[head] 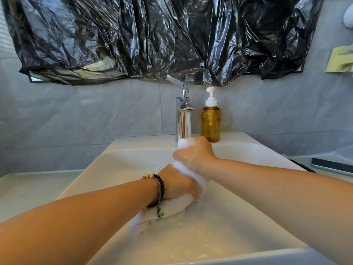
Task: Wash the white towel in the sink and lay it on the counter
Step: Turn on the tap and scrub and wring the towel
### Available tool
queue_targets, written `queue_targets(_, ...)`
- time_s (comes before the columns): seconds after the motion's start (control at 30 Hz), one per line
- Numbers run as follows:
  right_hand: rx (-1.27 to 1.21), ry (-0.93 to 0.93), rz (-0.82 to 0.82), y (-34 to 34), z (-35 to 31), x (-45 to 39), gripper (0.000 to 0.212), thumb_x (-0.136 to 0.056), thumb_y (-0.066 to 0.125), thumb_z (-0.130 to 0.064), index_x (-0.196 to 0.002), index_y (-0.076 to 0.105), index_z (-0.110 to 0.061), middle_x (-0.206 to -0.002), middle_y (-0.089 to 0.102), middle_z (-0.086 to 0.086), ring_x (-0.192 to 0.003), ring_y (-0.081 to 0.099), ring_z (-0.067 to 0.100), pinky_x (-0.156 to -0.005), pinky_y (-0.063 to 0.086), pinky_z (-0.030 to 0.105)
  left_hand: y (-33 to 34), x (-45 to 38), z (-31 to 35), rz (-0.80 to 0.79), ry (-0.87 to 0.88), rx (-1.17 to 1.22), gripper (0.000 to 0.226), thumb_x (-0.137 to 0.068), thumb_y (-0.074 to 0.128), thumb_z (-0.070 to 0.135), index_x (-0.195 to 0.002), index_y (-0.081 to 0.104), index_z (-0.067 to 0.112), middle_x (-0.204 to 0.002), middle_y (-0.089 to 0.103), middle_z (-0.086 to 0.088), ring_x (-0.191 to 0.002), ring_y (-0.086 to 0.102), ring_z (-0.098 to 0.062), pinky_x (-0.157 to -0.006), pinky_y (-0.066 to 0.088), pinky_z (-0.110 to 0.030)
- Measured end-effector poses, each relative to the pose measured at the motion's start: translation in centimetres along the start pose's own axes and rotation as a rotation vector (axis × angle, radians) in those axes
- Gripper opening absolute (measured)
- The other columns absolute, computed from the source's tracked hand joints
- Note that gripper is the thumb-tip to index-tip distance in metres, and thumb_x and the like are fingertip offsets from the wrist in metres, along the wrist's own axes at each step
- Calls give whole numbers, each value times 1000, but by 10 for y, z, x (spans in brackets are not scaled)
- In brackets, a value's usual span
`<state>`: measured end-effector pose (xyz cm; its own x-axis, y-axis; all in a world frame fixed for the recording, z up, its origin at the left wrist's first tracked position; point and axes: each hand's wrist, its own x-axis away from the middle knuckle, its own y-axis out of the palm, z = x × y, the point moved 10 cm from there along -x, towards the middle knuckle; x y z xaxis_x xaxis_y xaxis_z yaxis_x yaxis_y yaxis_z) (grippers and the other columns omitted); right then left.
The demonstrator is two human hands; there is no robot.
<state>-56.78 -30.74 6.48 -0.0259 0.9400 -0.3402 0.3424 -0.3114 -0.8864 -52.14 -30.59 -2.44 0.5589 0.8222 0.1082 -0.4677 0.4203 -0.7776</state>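
The white towel (168,209) is bunched into a wet roll over the white sink (238,217). My right hand (196,155) grips its upper end right under the water running from the chrome faucet (183,119). Lower and nearer, my left hand (179,183) grips the middle of the towel, with beaded bracelets on the wrist. The towel's loose end hangs below my left wrist into the basin. Most of the towel between the two hands is hidden by my fingers.
An amber pump bottle (210,123) stands on the sink's back ledge right of the faucet. The light counter (28,190) lies left of the sink. A dark flat device (332,165) rests on the counter at right. Black plastic sheeting (162,37) covers the wall above.
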Motion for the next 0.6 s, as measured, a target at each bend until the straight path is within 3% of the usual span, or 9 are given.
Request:
queue_targets(0.03,21,-28,-12,2,0,-1,31,-92,47,-26,-62,40,-24,-66,40,-7,-70,45,17,-50,25,20,-3,0,1,24,5,37,37,-37,66,48,-66,58,25,-78,60,3,-78,57,-13,-69,48,-17)
queue_targets(0.1,-262,8,-35,5,12,-3,30,-88,56,-26,-60,43,-23,-65,43,-6,-69,46,17,-54,31,21,-14,6,13,87,78,95,30,-37,75,41,-64,71,28,-81,70,4,-79,65,-12,-81,56,-30)
queue_targets(0.2,-827,115,-52,-4,26,-5,22,-84,66,-37,-70,57,-23,-74,59,-1,-70,56,18,-59,39,26,-41,17,9,173,6,129,34,-50,83,38,-81,74,27,-88,72,3,-83,66,-11,-72,56,-30)
queue_targets(0.3,-1115,292,-192,5,47,1,40,-93,45,-57,-80,61,-23,-71,61,3,-63,56,19,-57,42,27,-82,28,-6,348,-116,242,49,-42,82,45,-83,74,20,-82,72,4,-74,65,-11,-62,49,-24)
queue_targets(0.37,-952,382,-347,21,67,9,55,-96,32,-62,-100,63,-16,-86,68,10,-76,65,28,-73,52,36,-103,37,-11,442,-138,312,40,-50,85,40,-81,72,18,-77,69,6,-69,63,-10,-57,46,-23)
queue_targets(0.43,-534,316,-507,29,71,22,42,-97,41,-53,-108,60,-17,-102,72,10,-90,68,27,-85,53,39,-118,45,-16,510,-158,336,29,-63,85,34,-83,70,19,-77,67,6,-70,61,-10,-55,43,-24)
queue_targets(0.5,-195,103,-535,26,56,24,21,-93,59,-28,-109,68,-18,-107,72,3,-98,67,19,-88,54,31,-128,49,-23,553,-190,347,33,-67,83,36,-89,69,16,-81,67,2,-72,62,-13,-54,42,-26)
queue_targets(0.6,-44,-86,-602,33,16,39,28,-88,58,-14,-108,74,-24,-114,69,-11,-101,60,8,-87,49,20,-131,52,-28,568,-225,347,42,-64,82,41,-93,69,14,-86,69,-3,-77,64,-18,-55,42,-26)
